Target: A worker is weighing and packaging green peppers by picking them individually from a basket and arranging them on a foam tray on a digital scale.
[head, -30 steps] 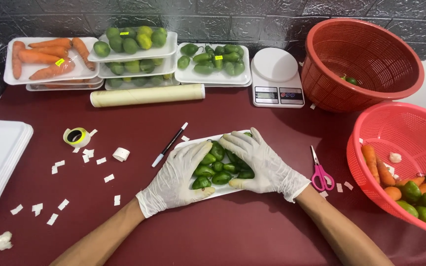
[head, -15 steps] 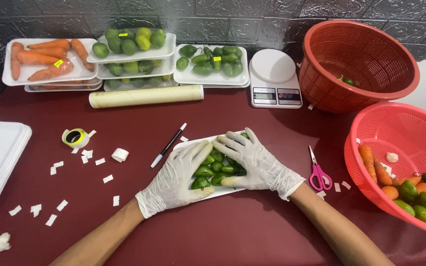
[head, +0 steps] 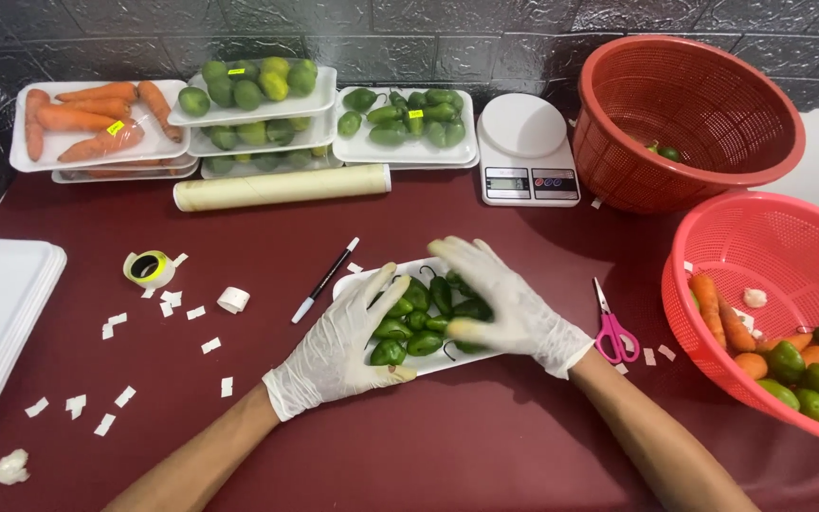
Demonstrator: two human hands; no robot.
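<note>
Resting on the dark red table [head: 485, 446], both gloved hands lay over a white tray [head: 357, 283] of small green peppers [head: 421, 322] at the near middle. The left hand [head: 348, 341] lay flat at the tray's left edge, its fingers [head: 378, 287] spread and touching the peppers, gripping nothing. The right hand [head: 495, 299] arched over the tray's right side, fingers [head: 459, 275] splayed open above the peppers (whether the palm pressed on them could not be told). Just left of the tray lay a pen [head: 325, 280], and farther left a tape roll [head: 148, 268] among scattered white paper scraps [head: 210, 345]. Pink-handled scissors [head: 612, 328] lay just right of the right wrist. Along the far edge stood wrapped trays of carrots [head: 87, 118], limes [head: 248, 83] and green peppers, a roll of wrap [head: 282, 188] before them, and a white scale [head: 526, 152]. Two red baskets [head: 770, 256] stood at right, and the nearer held carrots and green vegetables.
</note>
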